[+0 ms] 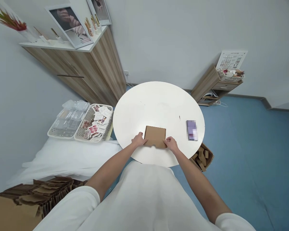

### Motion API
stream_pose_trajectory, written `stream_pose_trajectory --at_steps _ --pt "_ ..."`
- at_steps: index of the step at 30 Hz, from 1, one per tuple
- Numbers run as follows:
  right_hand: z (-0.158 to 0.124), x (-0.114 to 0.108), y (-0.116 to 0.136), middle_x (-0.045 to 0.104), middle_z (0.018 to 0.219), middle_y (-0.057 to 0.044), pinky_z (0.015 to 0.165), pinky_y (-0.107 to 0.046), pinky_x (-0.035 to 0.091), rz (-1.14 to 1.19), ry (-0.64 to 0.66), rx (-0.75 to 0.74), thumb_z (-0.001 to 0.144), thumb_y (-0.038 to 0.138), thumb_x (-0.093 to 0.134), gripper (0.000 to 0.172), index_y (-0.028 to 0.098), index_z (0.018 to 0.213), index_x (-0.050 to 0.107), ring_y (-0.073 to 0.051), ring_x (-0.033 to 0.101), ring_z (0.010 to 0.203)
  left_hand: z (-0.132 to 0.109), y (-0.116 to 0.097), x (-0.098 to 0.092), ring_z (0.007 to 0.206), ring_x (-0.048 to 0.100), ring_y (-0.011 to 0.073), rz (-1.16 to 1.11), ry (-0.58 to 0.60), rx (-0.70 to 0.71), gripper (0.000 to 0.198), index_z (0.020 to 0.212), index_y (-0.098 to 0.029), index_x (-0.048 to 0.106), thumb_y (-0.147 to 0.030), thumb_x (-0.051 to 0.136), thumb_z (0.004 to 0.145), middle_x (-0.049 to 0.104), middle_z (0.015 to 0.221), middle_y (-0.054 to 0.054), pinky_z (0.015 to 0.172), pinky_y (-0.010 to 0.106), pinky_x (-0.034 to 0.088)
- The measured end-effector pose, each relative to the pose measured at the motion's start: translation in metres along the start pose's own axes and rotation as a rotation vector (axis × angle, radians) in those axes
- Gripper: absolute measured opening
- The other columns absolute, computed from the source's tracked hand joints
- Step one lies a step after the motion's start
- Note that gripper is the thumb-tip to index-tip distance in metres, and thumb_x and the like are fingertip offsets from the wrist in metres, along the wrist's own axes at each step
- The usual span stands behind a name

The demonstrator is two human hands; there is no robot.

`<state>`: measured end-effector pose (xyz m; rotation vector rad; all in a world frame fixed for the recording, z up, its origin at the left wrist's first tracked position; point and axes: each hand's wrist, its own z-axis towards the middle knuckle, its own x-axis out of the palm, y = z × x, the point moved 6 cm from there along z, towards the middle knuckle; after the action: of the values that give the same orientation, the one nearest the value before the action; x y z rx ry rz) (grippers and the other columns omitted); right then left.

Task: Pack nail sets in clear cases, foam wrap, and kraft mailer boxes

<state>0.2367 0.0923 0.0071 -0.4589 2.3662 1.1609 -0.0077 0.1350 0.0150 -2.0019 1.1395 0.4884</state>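
A flat brown cardboard box lies on the white round table close to its front edge, its lid down over the top and a small notch in the near edge. My left hand grips the box's left front corner, thumb on the cardboard. At the right front corner, my right hand pinches the edge between thumb and fingers. The undersides of the fingers are partly hidden.
A blurred purple item lies at the table's right. Below that edge stands a carton of small boxes. Left are a basket of printed cards, a basket of clear packs, and stacked cardboard. Wooden cabinets stand behind.
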Motion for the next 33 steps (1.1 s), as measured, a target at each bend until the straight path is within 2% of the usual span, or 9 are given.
stream_pose_trajectory --at_steps 3,5,9,14,19,24,27,30,33 --pt "-0.001 0.005 -0.002 0.059 0.072 0.000 0.060 -0.026 0.041 -0.075 -0.006 -0.028 0.069 0.040 0.052 0.024 0.021 0.083 0.048 -0.015 0.056 0.069 -0.001 0.002 0.006 0.097 0.055 0.0259 0.051 -0.014 -0.007 0.055 0.117 -0.021 0.037 -0.049 0.048 0.071 0.061 0.101 0.008 0.082 0.041 0.036" --pt "-0.003 0.007 -0.001 0.061 0.079 -0.002 0.064 -0.028 0.042 -0.108 -0.027 -0.078 0.071 0.041 0.049 0.028 0.021 0.090 0.048 -0.017 0.057 0.075 -0.003 0.003 0.007 0.100 0.053 0.0265 0.070 -0.079 0.036 0.054 0.117 -0.021 0.037 -0.048 0.047 0.072 0.059 0.106 0.009 0.083 0.042 0.035" --pt "-0.014 0.007 0.001 0.055 0.109 -0.009 0.081 -0.032 0.041 -0.152 -0.100 -0.256 0.072 0.039 0.049 0.044 0.018 0.110 0.043 -0.020 0.052 0.101 -0.012 0.002 0.004 0.111 0.044 0.0268 0.113 -0.253 0.219 0.053 0.120 -0.019 0.038 -0.041 0.048 0.073 0.049 0.120 0.012 0.086 0.040 0.033" --pt "-0.032 0.015 -0.010 0.047 0.123 -0.010 0.096 -0.039 0.031 -0.252 -0.080 -0.373 0.070 0.039 0.053 0.061 0.019 0.124 0.035 -0.024 0.043 0.115 -0.028 0.005 0.009 0.113 0.043 0.0256 0.096 -0.264 0.396 0.059 0.124 -0.022 0.036 -0.026 0.054 0.068 0.051 0.118 0.008 0.092 0.039 0.030" --pt "-0.044 0.025 -0.010 0.050 0.120 -0.007 0.097 -0.044 0.027 -0.296 -0.022 -0.412 0.068 0.037 0.055 0.066 0.023 0.128 0.031 -0.025 0.043 0.113 -0.036 0.003 0.016 0.105 0.048 0.0242 -0.011 -0.188 0.453 0.076 0.132 -0.024 0.025 -0.018 0.056 0.063 0.052 0.111 0.007 0.088 0.037 0.035" --pt "-0.048 0.013 0.002 0.051 0.110 -0.007 0.090 -0.041 0.035 -0.202 -0.002 -0.424 0.073 0.043 0.052 0.065 0.025 0.131 0.029 -0.023 0.047 0.104 -0.041 -0.005 0.009 0.093 0.050 0.0201 -0.110 -0.207 0.489 0.082 0.133 -0.023 0.023 -0.028 0.063 0.063 0.047 0.105 0.006 0.084 0.034 0.040" --pt "-0.045 -0.001 0.013 0.050 0.100 -0.007 0.083 -0.036 0.040 -0.135 -0.001 -0.415 0.082 0.048 0.036 0.054 0.024 0.131 0.032 -0.020 0.050 0.094 -0.042 -0.013 0.000 0.087 0.050 0.0184 -0.164 -0.223 0.534 0.076 0.133 -0.023 0.026 -0.035 0.062 0.067 0.045 0.098 0.005 0.079 0.032 0.042" --pt "-0.040 -0.015 0.026 0.049 0.093 -0.007 0.079 -0.033 0.041 -0.124 -0.013 -0.382 0.086 0.050 0.024 0.053 0.021 0.128 0.037 -0.019 0.051 0.089 -0.036 -0.020 -0.007 0.084 0.049 0.0176 -0.204 -0.241 0.534 0.063 0.131 -0.021 0.030 -0.034 0.054 0.075 0.044 0.094 0.005 0.075 0.031 0.043" --pt "-0.035 -0.026 0.040 0.051 0.086 -0.006 0.076 -0.031 0.040 -0.174 -0.022 -0.359 0.086 0.053 0.019 0.053 0.020 0.112 0.051 -0.019 0.051 0.084 -0.028 -0.024 -0.011 0.077 0.049 0.0157 -0.224 -0.218 0.512 0.049 0.127 -0.019 0.035 -0.029 0.045 0.080 0.043 0.089 0.004 0.073 0.030 0.043"
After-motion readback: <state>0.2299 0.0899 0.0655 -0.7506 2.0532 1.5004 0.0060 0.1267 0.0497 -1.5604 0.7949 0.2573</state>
